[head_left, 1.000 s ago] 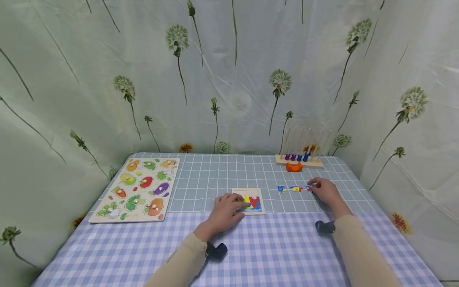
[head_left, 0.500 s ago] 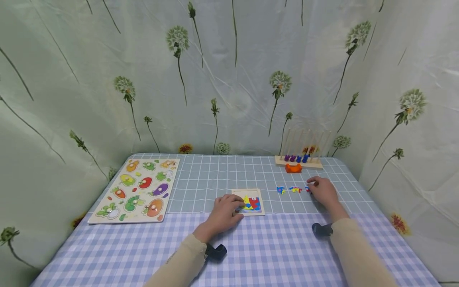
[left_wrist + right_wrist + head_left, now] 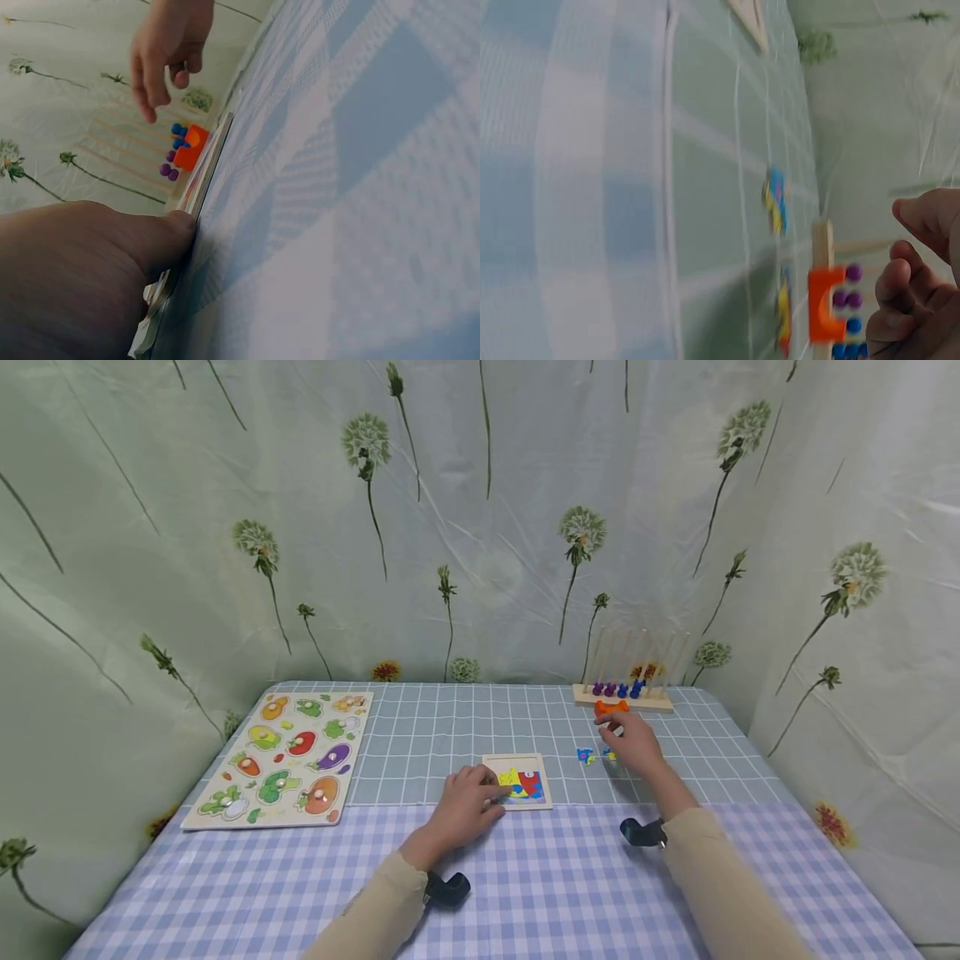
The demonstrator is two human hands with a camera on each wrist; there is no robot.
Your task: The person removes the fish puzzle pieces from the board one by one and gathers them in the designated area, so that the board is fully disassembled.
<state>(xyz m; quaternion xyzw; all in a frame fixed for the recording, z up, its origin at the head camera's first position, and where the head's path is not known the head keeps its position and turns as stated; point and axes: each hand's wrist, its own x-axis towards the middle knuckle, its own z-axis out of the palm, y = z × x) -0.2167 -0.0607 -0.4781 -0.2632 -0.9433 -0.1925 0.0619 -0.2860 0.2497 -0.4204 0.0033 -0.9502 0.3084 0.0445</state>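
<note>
My left hand (image 3: 467, 804) grips the near left corner of a small wooden-framed jigsaw puzzle (image 3: 528, 785), its thumb along the near edge. Yellow, red and blue pieces fill part of the frame. In the left wrist view the thumb (image 3: 169, 232) lies against the frame's edge; the other fingers are hidden. My right hand (image 3: 633, 745) hovers above the table right of the frame, fingers loosely bent. No piece shows between its thumb and fingers (image 3: 892, 281) in the right wrist view. Below it lie a blue-yellow puzzle piece (image 3: 585, 756) and a second puzzle piece (image 3: 610, 753), partly covered by the hand.
An orange curved block (image 3: 611, 706) sits just beyond the right hand. Behind it stands a wooden peg rack (image 3: 660, 703) with purple and blue beads. A large vegetable knob puzzle board (image 3: 288, 760) lies at the left. A flowered curtain (image 3: 480, 527) closes off the back.
My right hand has lifted from the rightmost puzzle piece and moved left, over the middle one. It now covers the spot of the rightmost piece. The left hand stays at the frame.
</note>
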